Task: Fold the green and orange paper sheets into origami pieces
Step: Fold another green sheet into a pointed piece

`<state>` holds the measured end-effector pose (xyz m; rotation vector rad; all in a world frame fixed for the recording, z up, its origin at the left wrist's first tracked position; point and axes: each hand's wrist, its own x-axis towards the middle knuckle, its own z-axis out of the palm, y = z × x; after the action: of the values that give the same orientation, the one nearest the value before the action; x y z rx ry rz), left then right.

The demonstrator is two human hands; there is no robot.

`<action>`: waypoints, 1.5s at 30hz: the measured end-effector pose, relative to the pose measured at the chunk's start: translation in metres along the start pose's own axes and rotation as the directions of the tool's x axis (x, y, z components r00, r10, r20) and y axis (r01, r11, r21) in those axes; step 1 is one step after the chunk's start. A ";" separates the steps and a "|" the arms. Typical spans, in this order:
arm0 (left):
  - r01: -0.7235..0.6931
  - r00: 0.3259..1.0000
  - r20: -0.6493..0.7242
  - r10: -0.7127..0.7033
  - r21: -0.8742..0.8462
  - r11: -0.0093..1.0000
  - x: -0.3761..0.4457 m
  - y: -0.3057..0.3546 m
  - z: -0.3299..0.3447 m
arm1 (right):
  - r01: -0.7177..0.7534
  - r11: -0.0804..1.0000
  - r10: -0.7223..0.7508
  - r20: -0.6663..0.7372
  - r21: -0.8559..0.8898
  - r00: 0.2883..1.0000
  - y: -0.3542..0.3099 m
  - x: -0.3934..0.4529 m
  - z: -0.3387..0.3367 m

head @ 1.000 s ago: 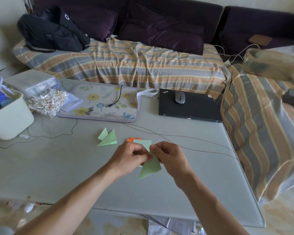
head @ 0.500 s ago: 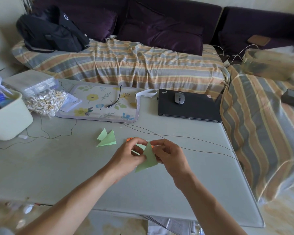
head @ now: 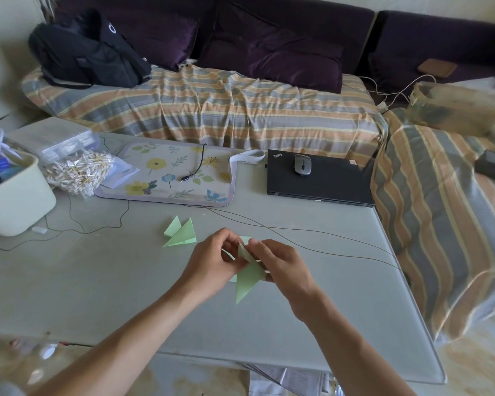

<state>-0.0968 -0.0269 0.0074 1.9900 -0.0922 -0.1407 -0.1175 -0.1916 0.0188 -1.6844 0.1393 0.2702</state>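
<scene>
Both hands, the left hand (head: 212,260) and right hand (head: 280,264), are pinching the green paper sheet (head: 247,280) just above the counter (head: 97,281), near the folded green piece (head: 182,234); uneven finger pressure is risking a crooked crease.

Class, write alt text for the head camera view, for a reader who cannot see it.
Two hands, left hand and right hand, pinch a partly folded green paper above a grey table. A finished green piece lies to the left; behind are a floral mat, a closed laptop with a mouse, and a striped sofa.
</scene>
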 end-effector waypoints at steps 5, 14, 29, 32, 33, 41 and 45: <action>-0.082 0.997 0.021 0.081 0.089 0.993 0.000 -0.003 0.002 | 0.013 0.997 -0.015 -0.020 -0.073 1.000 0.006 0.003 0.002; -0.079 0.994 -0.072 0.087 0.113 0.990 -0.002 0.001 0.002 | -0.015 0.968 -0.031 -0.178 -0.249 0.983 0.007 0.002 0.000; -0.150 0.989 0.023 0.149 0.238 0.960 -0.010 0.005 0.005 | 0.021 0.974 -0.057 -0.151 -0.227 0.987 0.005 0.001 0.000; -0.037 0.999 0.008 0.037 0.124 0.992 -0.006 0.008 0.002 | 0.032 0.978 -0.061 -0.140 -0.205 0.988 0.007 0.002 -0.001; -0.010 1.000 -0.001 0.010 0.109 0.994 -0.005 0.008 0.001 | 0.029 0.979 -0.057 -0.133 -0.201 0.989 0.007 0.002 -0.002; 0.209 0.976 0.057 -0.208 -0.011 0.978 -0.004 0.008 -0.003 | 0.044 0.978 -0.076 -0.147 -0.205 0.986 0.007 0.002 -0.001; 0.329 0.942 0.109 -0.316 -0.129 0.936 -0.006 0.011 -0.002 | 0.133 0.925 -0.194 -0.139 -0.356 0.971 0.007 0.000 -0.002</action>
<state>-0.1028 -0.0283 0.0185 1.8401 0.1867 -0.4351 -0.1189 -0.1944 0.0123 -2.0572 0.0800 0.0207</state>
